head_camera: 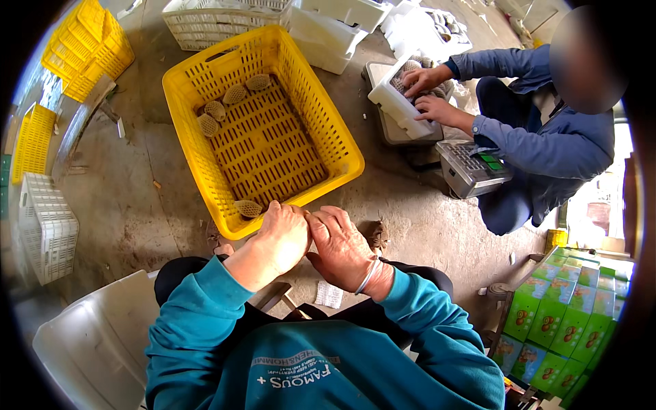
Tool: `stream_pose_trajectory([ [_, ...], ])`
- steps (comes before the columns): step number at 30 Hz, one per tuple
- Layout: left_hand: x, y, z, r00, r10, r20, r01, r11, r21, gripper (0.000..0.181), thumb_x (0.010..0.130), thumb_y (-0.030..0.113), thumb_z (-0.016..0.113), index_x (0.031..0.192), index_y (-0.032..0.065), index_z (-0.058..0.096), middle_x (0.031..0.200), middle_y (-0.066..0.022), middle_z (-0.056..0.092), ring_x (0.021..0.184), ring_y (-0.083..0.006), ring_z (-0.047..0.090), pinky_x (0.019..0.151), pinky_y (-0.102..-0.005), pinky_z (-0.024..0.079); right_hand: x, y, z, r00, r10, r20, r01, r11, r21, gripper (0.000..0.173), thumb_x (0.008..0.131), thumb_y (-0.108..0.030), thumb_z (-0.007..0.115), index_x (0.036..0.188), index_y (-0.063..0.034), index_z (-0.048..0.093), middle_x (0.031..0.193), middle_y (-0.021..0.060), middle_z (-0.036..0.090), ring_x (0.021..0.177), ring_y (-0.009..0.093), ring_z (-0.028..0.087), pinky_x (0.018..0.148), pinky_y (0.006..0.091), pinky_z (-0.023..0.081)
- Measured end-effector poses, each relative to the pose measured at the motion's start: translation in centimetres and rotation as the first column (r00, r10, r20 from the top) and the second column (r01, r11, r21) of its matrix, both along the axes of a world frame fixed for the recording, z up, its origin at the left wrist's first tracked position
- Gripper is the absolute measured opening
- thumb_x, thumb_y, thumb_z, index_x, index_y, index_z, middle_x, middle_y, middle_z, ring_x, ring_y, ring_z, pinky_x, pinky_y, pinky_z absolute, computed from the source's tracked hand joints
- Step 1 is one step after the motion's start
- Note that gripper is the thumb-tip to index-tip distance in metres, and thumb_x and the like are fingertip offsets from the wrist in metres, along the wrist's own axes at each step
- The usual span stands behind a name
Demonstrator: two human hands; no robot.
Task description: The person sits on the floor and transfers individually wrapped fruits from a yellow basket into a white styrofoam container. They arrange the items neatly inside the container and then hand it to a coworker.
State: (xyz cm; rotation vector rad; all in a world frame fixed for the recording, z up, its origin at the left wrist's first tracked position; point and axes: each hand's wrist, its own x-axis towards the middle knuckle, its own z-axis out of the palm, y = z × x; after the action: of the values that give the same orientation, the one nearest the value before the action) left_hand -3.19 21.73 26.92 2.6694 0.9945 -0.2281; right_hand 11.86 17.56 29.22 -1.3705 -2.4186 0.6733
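Note:
Both my hands meet just past the near edge of a yellow plastic crate [335, 177]. My left hand [284, 238] has its fingers curled at the crate's rim, and my right hand [338, 246] touches it from the right, fingers bent. Whether anything lies inside the fingers is hidden. Close to my left hand, one fruit in a foam net [248, 208] lies in the crate's near corner. Several more netted fruits [234, 94] line the crate's far left side. The slotted crate floor shows between them.
To the right a co-worker's hands [435, 97] are in a white foam box [397, 105] on a platform scale [392, 136]. White crates [225, 23] and foam boxes [328, 38] stand beyond. Green cartons [558, 318] are stacked at lower right, a white tub [97, 328] at lower left.

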Motion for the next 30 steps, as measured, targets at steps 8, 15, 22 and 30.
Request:
stream_pose_trajectory([
  [8, 0.4, -0.7, -0.2, 0.999, -0.020, 0.027, 0.018, 0.997, 0.069, 0.017, 0.071, 0.017, 0.057, 0.078, 0.0025, 0.061, 0.075, -0.0111, 0.057, 0.074, -0.0251, 0.056, 0.069, -0.0367, 0.041, 1.2, 0.0, -0.2, 1.000, 0.018, -0.025, -0.019, 0.998, -0.057, 0.063, 0.066, -0.011, 0.069, 0.119, 0.0050, 0.041, 0.116, 0.0194, 0.048, 0.110, 0.036, 0.043, 0.098, 0.0415, 0.035],
  [15, -0.7, -0.7, -2.1, 0.988, 0.016, 0.156, -0.040, 0.988, 0.151, 0.010, 0.068, 0.017, 0.060, 0.069, 0.0080, 0.063, 0.074, -0.0111, 0.063, 0.068, -0.0277, 0.060, 0.060, -0.0378, 0.045, 0.4, 1.3, -0.2, 0.984, 0.079, -0.159, -0.088, 0.995, -0.049, 0.064, 0.065, -0.008, 0.069, 0.122, 0.0026, 0.040, 0.111, 0.0196, 0.052, 0.105, 0.039, 0.046, 0.094, 0.0435, 0.038],
  [22, 1.8, 0.9, 2.8, 0.927, -0.117, -0.358, 0.030, 0.970, -0.240, 0.025, 0.078, 0.028, 0.057, 0.086, 0.0059, 0.066, 0.088, -0.0084, 0.065, 0.081, -0.0236, 0.060, 0.071, -0.0391, 0.044, -0.5, 1.3, -0.7, 0.959, 0.028, -0.282, -0.082, 0.980, -0.179, 0.072, 0.074, -0.022, 0.065, 0.134, -0.0002, 0.030, 0.127, 0.0226, 0.044, 0.116, 0.041, 0.040, 0.096, 0.0469, 0.036],
  [30, 0.6, 1.4, 1.9, 0.933, 0.050, -0.356, -0.188, 0.912, -0.365, 0.034, 0.069, 0.029, 0.067, 0.097, 0.0100, 0.068, 0.094, -0.0086, 0.067, 0.092, -0.0247, 0.062, 0.080, -0.0373, 0.045, 2.0, -1.1, -5.9, 0.958, 0.208, 0.196, -0.260, 0.919, 0.298, 0.065, 0.080, -0.030, 0.060, 0.129, 0.0046, 0.035, 0.112, 0.0240, 0.053, 0.094, 0.038, 0.053, 0.085, 0.0449, 0.044],
])
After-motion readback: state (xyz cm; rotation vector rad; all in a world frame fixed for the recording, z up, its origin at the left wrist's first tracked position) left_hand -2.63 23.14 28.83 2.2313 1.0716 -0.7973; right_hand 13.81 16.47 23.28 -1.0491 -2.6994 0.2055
